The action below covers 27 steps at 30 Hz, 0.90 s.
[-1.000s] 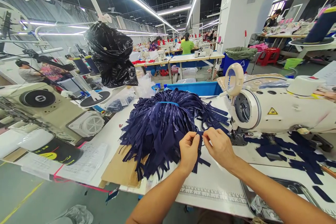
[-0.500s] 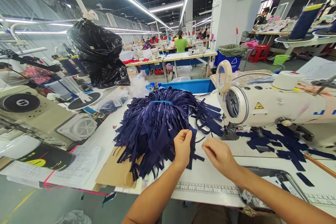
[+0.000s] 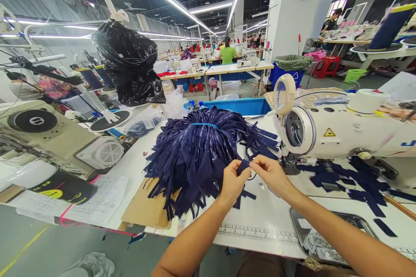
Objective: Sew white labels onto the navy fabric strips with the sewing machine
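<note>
My left hand [image 3: 234,180] pinches a navy fabric strip [image 3: 243,165] between thumb and fingers. From the other side, the fingertips of my right hand [image 3: 270,175] are pressed together at the strip's right end. Just behind and to the left lies a big bundle of navy fabric strips [image 3: 195,151], tied round with a blue band [image 3: 206,125]. A few loose strips lie on the white tabletop beneath my hands. To the right, more navy pieces [image 3: 364,184] are spread around the sewing machine [image 3: 344,132].
A metal tray [image 3: 294,225] with labels sits under my right forearm. A printed ruler [image 3: 256,230] runs along the front edge. Cardboard [image 3: 146,207] lies under the bundle's left side. A black plastic bag [image 3: 130,65] hangs at the back left, and a blue bin [image 3: 243,106] stands behind the table.
My right hand has moved left and up to the strip and now meets my left hand there. The left hand keeps its pinch. The whole view has shifted slightly.
</note>
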Tool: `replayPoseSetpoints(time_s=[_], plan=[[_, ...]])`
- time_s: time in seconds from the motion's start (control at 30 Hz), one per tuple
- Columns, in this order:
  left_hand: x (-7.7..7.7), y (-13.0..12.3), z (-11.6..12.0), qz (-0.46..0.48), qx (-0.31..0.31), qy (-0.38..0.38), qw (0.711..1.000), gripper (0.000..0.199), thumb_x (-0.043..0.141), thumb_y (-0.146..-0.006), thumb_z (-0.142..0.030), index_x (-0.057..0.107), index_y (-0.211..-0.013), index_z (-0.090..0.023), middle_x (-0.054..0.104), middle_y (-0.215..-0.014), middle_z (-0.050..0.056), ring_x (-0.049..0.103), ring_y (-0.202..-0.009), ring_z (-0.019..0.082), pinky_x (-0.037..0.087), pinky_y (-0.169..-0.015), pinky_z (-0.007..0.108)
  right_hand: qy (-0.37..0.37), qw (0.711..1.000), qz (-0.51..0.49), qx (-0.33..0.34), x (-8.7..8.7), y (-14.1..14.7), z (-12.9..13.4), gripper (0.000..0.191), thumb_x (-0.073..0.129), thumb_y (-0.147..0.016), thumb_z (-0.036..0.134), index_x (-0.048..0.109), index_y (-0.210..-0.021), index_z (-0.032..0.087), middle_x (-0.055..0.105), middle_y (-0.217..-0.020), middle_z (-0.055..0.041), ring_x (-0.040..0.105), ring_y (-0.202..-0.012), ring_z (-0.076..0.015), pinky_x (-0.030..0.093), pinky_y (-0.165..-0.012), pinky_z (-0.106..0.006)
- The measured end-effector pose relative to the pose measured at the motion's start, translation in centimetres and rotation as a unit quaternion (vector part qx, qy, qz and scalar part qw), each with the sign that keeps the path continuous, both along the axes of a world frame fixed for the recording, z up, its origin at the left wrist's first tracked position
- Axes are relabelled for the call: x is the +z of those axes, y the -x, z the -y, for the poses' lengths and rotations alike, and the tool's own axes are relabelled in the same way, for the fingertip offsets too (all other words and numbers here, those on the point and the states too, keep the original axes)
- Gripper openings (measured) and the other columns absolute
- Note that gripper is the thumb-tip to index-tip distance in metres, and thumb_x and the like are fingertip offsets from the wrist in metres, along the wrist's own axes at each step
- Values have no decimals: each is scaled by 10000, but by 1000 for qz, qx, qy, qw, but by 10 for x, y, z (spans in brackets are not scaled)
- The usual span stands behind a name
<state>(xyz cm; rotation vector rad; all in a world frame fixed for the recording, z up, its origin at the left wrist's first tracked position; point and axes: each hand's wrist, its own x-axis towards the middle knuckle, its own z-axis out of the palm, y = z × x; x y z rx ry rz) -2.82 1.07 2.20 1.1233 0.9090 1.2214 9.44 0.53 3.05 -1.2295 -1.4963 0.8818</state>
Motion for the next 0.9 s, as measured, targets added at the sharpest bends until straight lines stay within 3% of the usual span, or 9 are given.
replayPoseSetpoints(time_s=[0.17, 0.4, 0.57, 0.77, 0.9], plan=[[-3, 1, -1, -39, -12, -8, 999, 87, 592, -621, -184, 535, -587, -128, 531, -548, -22, 455, -532, 84, 362, -553, 207, -6, 1000, 5, -2, 0, 4, 2, 211, 480, -732, 338, 490, -579, 193, 489, -544, 28, 433, -541, -117, 347, -547, -263], [0, 4, 1, -15, -38, -20, 999, 84, 486, -590, -110, 565, -569, -129, 554, -557, -10, 493, -565, 97, 387, -590, 213, 30, 999, -35, 19, 4, 4, 1, 227, 486, -714, 378, 468, -576, 199, 478, -516, 39, 421, -490, -102, 338, -500, -252], [1, 3, 1, -13, -29, 6, 999, 48, 553, -603, -155, 564, -566, -127, 550, -547, -12, 481, -545, 92, 377, -563, 211, 19, 1000, -18, 13, 3, 3, 3, 240, 485, -727, 382, 472, -577, 195, 490, -548, 28, 440, -535, -111, 353, -535, -259], [0, 3, 0, 0, -37, -24, 999, 138, 449, -579, -97, 576, -537, -133, 552, -531, -10, 486, -553, 94, 390, -595, 213, 25, 999, -26, 29, 4, 2, 6, 240, 480, -743, 377, 473, -586, 195, 511, -554, 25, 454, -545, -113, 358, -559, -262], [6, 5, 2, -10, -50, -9, 999, 105, 499, -614, -127, 600, -585, -127, 580, -580, 2, 506, -588, 104, 391, -615, 215, 27, 999, -33, 24, 5, 2, 5, 248, 492, -738, 391, 477, -587, 194, 507, -553, 27, 453, -536, -111, 347, -541, -256]])
